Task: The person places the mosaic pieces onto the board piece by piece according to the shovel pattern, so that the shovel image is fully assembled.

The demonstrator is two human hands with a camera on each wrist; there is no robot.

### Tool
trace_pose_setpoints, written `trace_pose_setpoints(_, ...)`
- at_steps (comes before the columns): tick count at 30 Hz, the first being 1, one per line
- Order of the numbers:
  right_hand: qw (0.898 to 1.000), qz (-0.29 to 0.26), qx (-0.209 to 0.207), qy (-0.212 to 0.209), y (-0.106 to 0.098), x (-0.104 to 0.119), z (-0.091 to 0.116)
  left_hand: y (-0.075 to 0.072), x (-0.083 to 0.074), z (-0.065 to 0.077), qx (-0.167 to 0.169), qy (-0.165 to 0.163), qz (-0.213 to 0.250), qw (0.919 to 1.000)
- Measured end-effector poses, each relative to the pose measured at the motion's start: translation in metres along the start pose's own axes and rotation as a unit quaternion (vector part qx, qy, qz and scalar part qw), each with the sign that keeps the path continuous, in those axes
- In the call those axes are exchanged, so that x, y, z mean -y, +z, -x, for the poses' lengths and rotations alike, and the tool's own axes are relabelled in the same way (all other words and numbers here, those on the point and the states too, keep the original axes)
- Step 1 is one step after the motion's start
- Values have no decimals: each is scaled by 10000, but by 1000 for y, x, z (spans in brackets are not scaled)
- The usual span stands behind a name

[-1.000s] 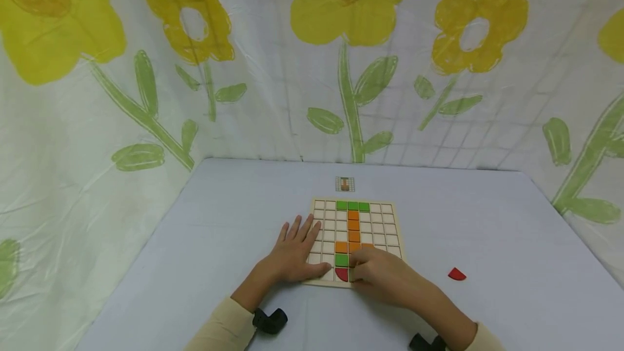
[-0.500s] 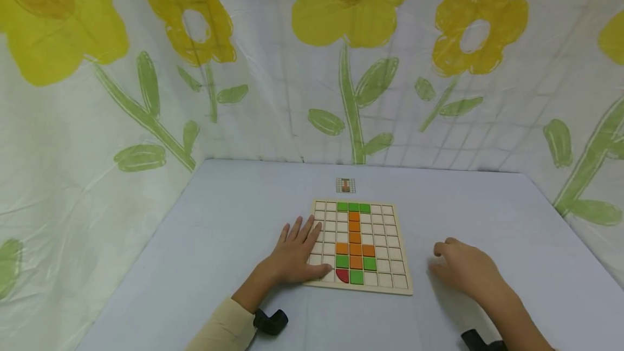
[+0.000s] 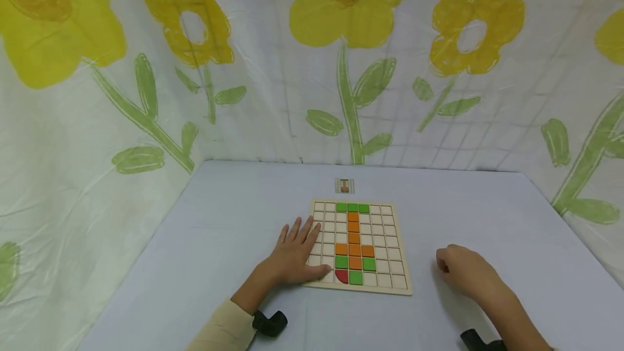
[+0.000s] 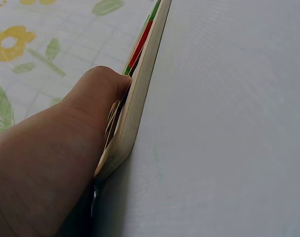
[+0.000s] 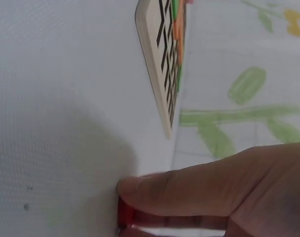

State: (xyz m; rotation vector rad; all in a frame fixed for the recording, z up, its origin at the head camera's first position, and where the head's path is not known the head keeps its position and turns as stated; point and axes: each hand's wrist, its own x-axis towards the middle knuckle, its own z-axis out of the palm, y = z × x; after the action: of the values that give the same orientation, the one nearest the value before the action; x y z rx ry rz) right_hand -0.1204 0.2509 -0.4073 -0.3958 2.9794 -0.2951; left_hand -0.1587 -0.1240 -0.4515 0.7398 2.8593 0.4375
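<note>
My left hand lies spread, fingers straight, over the left edge of a wooden grid board. Its thumb rests near the board's front edge, beside a red quarter-round tile. Green tiles and orange tiles fill several squares in the middle columns. To the right of the board, low at the table, my right hand pinches a second red tile between thumb and fingers. In the head view the hand hides this tile; the right wrist view shows its red edge.
A small pattern card with a printed grid lies behind the board. The white table runs back to a curtain painted with yellow flowers. Each wrist wears a black camera mount.
My right hand has left the board, where a green tile now sits in the front row, and moved right to pinch the loose red tile. The left hand stays put.
</note>
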Motion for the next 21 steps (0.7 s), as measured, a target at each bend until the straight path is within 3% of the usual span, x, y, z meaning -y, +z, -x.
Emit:
trace_pose_setpoints(7, 9982, -148, -240, -539, 8, 2, -3, 1, 0, 0, -15, -14, -12, 10000)
trace_pose_setpoints(15, 9983, -82, -270, -518, 8, 6, -4, 2, 1, -1, 1, -8, -53, 10000)
trace_pose_setpoints(21, 9966, -83, -345, -739, 10, 5, -4, 1, 1, 0, -9, 13, -42, 10000)
